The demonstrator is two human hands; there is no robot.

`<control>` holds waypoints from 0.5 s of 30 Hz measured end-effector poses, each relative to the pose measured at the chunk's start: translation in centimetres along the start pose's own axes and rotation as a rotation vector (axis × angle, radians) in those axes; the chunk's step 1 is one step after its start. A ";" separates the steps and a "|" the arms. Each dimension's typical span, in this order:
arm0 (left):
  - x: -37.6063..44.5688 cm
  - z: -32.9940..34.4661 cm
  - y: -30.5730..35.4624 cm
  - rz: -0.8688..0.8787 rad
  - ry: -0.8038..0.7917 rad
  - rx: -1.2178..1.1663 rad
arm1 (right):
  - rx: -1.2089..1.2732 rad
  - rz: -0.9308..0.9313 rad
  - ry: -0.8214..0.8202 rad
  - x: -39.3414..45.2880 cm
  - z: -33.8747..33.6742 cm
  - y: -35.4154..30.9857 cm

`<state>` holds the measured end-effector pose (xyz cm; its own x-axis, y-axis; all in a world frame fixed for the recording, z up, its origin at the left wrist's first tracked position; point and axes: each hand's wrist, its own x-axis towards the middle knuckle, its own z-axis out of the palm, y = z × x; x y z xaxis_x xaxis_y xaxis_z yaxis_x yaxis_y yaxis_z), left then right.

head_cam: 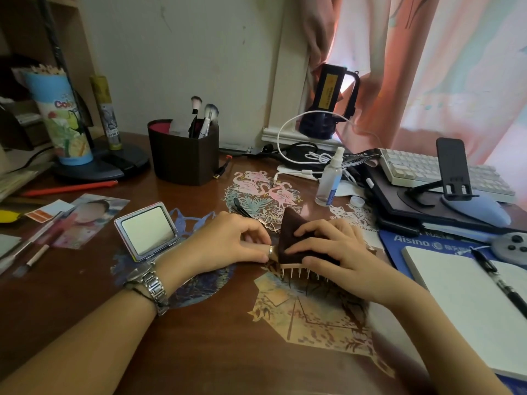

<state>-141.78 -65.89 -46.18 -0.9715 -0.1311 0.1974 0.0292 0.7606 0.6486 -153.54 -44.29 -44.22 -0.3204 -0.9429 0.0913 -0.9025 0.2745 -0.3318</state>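
While pressing a dark brown cloth (293, 232) onto it, holding the hairbrush (295, 267) low at the middle of the table (199, 352), pale wooden edge and metal pins poking out toward the camera. Sits right over a tan paper cutout (313, 317). Gripping the handle end with the left hand (233, 240), fingers (256, 253) curled round it, ring on one of them, silver watch (151, 283) on that wrist. Got the right hand (333, 249) spread over the cloth, not clenched, fingers pushing it flat against the brush's back, thumb down at the near edge by the pins. Leaves one cloth corner sticking up in a point behind the hands.

Just left of the left hand, can see a small flip mirror (148, 230) propped open. Behind the hands, a pink flamingo cutout (256, 189), then a clear spray bottle (330, 181) standing upright. Further back, a brown pot (182, 158) stuffed with makeup brushes (211, 115). Off to the right, an open notebook (462, 303) with a pen (499, 283) across it, plus a white keyboard (413, 169) and black phone stand (453, 169) beyond.
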 end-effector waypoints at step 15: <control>-0.5 -1.9 -0.8 -0.100 -0.076 0.024 | 0.015 -0.025 0.030 -0.4 -0.3 0.7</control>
<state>-140.86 -67.62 -45.44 -0.9843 -0.1594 0.0758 -0.0736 0.7609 0.6446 -154.10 -43.71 -44.18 -0.3065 -0.9433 0.1273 -0.9059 0.2479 -0.3434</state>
